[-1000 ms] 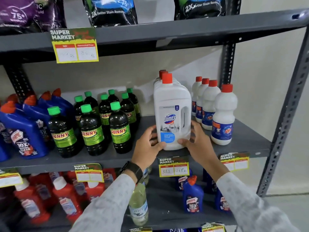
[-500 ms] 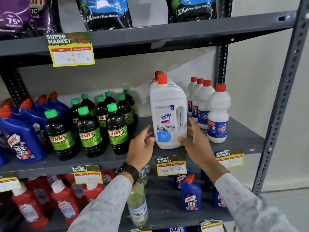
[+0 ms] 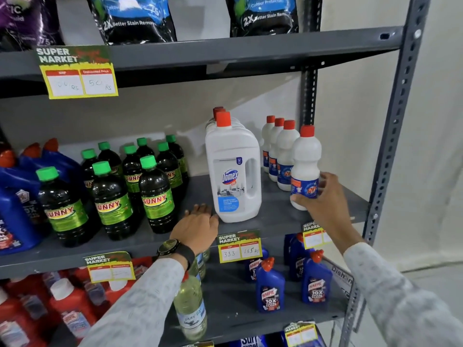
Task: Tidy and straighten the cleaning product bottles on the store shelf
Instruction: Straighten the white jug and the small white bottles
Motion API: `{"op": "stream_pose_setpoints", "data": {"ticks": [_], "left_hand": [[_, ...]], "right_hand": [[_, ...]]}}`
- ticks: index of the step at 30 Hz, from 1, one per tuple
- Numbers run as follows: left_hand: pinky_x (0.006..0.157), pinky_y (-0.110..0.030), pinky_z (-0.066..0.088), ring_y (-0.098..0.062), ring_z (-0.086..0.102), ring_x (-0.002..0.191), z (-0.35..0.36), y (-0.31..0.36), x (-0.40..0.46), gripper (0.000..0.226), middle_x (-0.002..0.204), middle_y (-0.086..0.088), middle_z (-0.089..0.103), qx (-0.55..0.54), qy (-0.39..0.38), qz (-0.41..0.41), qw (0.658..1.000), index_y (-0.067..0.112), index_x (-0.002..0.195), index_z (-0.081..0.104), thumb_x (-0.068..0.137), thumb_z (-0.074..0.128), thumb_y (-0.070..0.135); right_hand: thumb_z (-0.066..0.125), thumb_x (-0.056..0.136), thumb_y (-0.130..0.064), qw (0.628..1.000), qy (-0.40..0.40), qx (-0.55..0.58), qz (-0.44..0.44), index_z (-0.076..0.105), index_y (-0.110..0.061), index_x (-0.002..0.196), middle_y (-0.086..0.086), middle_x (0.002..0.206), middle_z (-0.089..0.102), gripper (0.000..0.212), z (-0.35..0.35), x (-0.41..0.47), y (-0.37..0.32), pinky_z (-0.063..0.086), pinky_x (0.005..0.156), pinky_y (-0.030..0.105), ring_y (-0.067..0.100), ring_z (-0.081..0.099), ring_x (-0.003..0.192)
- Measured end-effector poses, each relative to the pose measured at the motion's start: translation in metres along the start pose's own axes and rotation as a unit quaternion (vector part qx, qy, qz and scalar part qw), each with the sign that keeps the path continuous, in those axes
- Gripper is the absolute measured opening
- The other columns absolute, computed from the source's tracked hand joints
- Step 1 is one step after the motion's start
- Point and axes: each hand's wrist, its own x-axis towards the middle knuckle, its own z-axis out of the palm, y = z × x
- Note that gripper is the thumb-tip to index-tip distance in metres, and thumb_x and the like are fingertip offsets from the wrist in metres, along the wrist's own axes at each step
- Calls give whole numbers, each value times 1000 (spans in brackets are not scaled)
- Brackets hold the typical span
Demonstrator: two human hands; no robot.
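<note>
On the middle shelf [image 3: 275, 216], right hand [image 3: 323, 199] grips the front small white bottle [image 3: 306, 161]; left hand [image 3: 198, 225] rests flat, fingers spread, beside the Domex jug [image 3: 234, 171]

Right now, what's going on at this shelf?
A person is straightening cleaning bottles on the middle shelf. Their right hand is wrapped around the lower part of the front small white red-capped bottle, which stands upright at the head of its row. Their left hand rests open on the shelf beside the base of the big white Domex bottle, not gripping it.
</note>
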Motion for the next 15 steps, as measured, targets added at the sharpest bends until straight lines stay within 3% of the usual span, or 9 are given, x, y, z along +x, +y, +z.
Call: {"op": "stream_pose_setpoints", "data": {"ticks": [5,12,15], "left_hand": [[127,-44,15,-24,21,158,4,-2,1,60,169,-8,27,15,1,6,1000,16,160,31,107,19,42],[127,-44,15,-23,21,158,4,-3,1,61,169,-7,26,19,-3,4,1000,17,160,31,107,17,42],[127,-43,14,-23,21,158,3,-2,1,60,170,-7,26,20,-4,3,1000,16,161,30,108,17,42]], "right_hand": [[93,69,-46,999,22,-22,-5,44,-27,136,-4,128,63,85,14,0,7,45,69,23,11,59,97],[89,73,-49,999,34,-32,-10,40,-29,143,-6,130,58,87,19,-8,8,50,80,30,14,59,107],[85,80,-47,998,37,-49,-12,43,-25,147,-2,134,63,82,25,-11,12,52,87,37,22,64,114]]}}
